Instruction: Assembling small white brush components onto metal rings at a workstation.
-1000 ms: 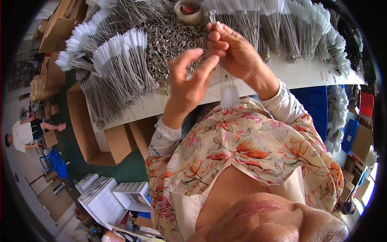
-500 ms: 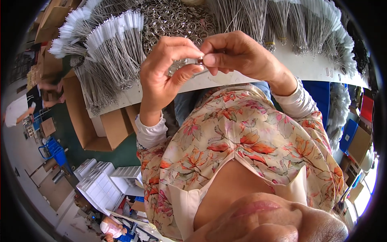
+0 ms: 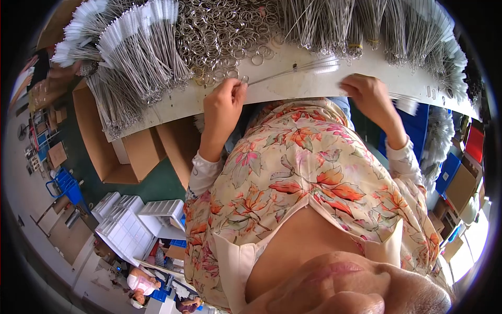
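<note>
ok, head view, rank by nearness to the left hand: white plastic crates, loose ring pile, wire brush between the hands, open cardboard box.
From the left hand:
1. Wire brush: one end at the fingertips.
2. Ring pile: on the table, just beyond.
3. Cardboard box: left, beside the table.
4. White crates: farther back left.

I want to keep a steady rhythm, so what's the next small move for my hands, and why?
Probably let your left hand lay the wire brush down on the table. Your left fingertips seem to pinch its end beside a ring, its shaft already stretches over the tabletop, and your right hand is apart from its bristles.
</note>
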### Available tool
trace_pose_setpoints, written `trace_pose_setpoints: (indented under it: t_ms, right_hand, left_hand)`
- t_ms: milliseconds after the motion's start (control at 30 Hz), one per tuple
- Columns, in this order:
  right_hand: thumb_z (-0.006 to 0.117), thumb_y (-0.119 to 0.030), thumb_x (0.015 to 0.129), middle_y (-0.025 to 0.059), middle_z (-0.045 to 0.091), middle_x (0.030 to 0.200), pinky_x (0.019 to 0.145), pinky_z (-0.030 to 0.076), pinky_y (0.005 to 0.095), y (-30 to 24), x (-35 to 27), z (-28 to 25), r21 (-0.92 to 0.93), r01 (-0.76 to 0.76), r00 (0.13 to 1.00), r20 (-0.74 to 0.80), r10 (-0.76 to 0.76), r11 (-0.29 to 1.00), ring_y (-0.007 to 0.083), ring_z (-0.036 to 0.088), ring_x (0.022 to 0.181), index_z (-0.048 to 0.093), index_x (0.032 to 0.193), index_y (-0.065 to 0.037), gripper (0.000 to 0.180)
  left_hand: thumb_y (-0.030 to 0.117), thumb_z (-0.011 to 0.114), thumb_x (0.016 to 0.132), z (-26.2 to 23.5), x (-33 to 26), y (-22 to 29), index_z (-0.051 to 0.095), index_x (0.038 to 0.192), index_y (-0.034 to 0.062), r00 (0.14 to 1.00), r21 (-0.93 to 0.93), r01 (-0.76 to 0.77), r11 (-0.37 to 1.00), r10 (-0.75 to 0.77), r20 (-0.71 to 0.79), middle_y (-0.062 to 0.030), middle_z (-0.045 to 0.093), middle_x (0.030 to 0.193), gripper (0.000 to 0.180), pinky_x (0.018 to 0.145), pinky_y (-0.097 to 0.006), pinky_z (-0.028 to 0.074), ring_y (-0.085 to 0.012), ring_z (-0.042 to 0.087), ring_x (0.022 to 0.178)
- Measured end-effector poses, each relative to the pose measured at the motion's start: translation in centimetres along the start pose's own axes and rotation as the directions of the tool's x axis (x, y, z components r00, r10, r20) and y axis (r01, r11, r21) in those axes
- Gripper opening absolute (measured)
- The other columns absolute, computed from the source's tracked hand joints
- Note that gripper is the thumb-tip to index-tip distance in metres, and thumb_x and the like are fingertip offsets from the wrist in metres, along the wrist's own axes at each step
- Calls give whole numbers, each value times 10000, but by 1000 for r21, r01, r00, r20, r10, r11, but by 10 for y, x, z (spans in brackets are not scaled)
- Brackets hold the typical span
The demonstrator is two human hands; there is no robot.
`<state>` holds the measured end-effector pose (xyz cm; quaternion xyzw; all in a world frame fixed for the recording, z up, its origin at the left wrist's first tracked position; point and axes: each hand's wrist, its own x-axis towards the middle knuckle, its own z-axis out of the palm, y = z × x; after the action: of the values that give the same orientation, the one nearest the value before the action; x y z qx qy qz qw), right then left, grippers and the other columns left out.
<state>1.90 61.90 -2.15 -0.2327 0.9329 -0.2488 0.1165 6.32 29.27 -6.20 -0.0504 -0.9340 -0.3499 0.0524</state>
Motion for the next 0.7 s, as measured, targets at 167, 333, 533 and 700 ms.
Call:
trace_pose_setpoints:
  t_ms: [167, 333, 533, 700]
  right_hand:
    - [653, -153, 779, 38, 620, 832, 594, 491, 353, -82, 58, 31, 320, 354, 931, -205, -300, 879, 264, 617, 665, 664, 826, -85, 84]
    - [642, -84, 793, 81, 608, 797, 535, 463, 326, -109, 82, 34, 289, 468, 883, -198, -426, 835, 218, 616, 639, 647, 868, -36, 88]
    - [631, -103, 804, 80, 646, 788, 562, 485, 285, -117, 90, 2, 712, 244, 933, 13, -359, 659, 177, 613, 595, 656, 886, -32, 112]
    - [599, -144, 866, 38, 649, 780, 525, 457, 222, -115, 91, -1, 825, 55, 936, 153, -316, 562, 85, 575, 547, 644, 893, -8, 145]
  left_hand:
    - [48, 586, 853, -9, 9, 9, 556, 873, -6, 979, -478, 201, 855, -167, 113, -90, 646, 780, 65, 572, -245, 501, -101, 603, 630]
    - [2, 587, 848, -52, 31, 44, 576, 968, -24, 992, -778, 40, 626, -116, -42, -100, 632, 982, 123, 628, -216, 532, -83, 607, 735]
    - [0, 615, 821, -92, 52, 41, 662, 943, 11, 978, -610, -166, 775, 207, -2, -79, 629, 1020, 131, 535, -147, 424, -33, 564, 725]
    - [-48, 598, 803, -97, 60, 52, 660, 969, 6, 960, -639, -189, 745, 276, 38, -111, 618, 1025, 185, 635, -181, 510, -77, 594, 753]
